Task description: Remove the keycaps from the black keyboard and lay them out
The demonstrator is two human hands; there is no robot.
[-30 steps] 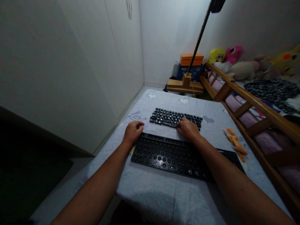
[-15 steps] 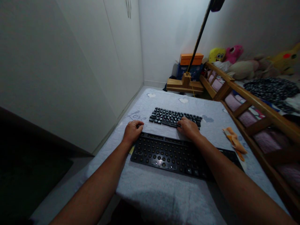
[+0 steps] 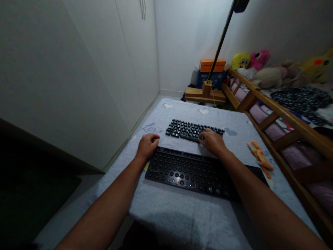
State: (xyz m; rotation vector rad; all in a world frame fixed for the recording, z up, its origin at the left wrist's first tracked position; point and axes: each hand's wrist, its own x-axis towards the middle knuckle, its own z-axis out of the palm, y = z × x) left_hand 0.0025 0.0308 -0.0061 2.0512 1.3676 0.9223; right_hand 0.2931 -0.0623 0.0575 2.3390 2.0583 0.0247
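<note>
Patterned cloth (image 3: 171, 205), black keyboard base (image 3: 177, 167) lying flat with rows of bare sockets, left hand (image 3: 147, 146) curled at its far left corner, right hand (image 3: 212, 141) bent at the keycaps (image 3: 183, 127) beyond, grip of either indeterminable in dim light

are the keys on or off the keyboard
Mostly off where visible: the keyboard shows bare round mounts, and keys lie beyond it.

R hand (image 3: 212, 141) at blk keycaps (image 3: 187, 130), L hand (image 3: 147, 146) at far L corner of kbd (image 3: 186, 170), pale cloth (image 3: 179, 111) beneath

There's room beyond the keycaps (image 3: 188, 130), but a railing (image 3: 286, 114) (wooden) bars the right.
</note>
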